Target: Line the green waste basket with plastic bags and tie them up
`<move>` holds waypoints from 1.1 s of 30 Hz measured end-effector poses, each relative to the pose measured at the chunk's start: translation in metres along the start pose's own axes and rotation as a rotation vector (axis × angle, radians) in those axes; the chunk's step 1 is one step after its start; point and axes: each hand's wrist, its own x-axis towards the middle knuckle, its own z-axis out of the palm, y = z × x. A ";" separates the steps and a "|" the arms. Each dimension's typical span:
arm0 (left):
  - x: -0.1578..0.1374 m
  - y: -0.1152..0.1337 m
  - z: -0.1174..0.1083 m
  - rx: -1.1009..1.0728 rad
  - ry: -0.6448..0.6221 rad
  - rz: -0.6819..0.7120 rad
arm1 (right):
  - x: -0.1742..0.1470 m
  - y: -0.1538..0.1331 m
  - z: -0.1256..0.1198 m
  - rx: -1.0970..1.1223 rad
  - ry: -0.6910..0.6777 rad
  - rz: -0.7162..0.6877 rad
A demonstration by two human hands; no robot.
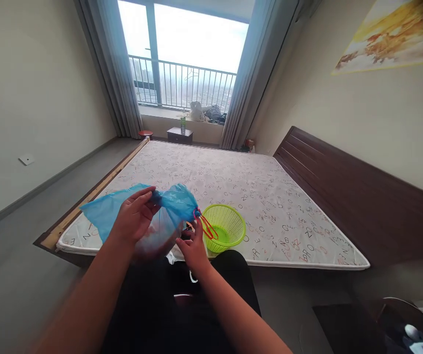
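The left hand's [136,215] grip pinches the bag [179,200], at eleven o'clock from the right hand [196,250], whose hold near the cord [207,227] I cannot tell; hard tugging could tear it; swinging toward two o'clock could knock the basket [238,227].

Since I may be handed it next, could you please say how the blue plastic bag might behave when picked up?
The blue plastic bag is probably floppy: its film bunches into creases. It looks thin and see-through, so likely light for its size. Its shiny surface might be slippery.
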 end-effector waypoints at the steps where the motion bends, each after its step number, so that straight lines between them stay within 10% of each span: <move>1: -0.006 0.003 -0.004 0.022 0.008 -0.017 | 0.007 -0.008 0.007 0.090 -0.027 0.069; 9: -0.040 0.004 -0.038 0.103 0.145 -0.158 | -0.008 -0.015 0.022 0.217 -0.226 0.238; 15: -0.078 -0.008 -0.030 0.214 -0.165 -0.429 | -0.047 -0.010 -0.003 0.386 -0.040 0.372; 19: -0.086 -0.008 -0.032 0.353 -0.323 -0.499 | -0.062 -0.029 -0.039 0.513 -0.296 0.550; 23: -0.089 -0.007 -0.031 0.522 -0.453 -0.405 | -0.078 -0.042 -0.058 0.414 -0.303 0.576; 30: -0.100 0.003 -0.030 0.714 -0.725 -0.346 | -0.099 -0.038 -0.055 0.303 0.109 0.502; 33: -0.106 0.000 -0.031 0.745 -0.730 -0.363 | -0.114 -0.040 -0.052 0.328 -0.017 0.629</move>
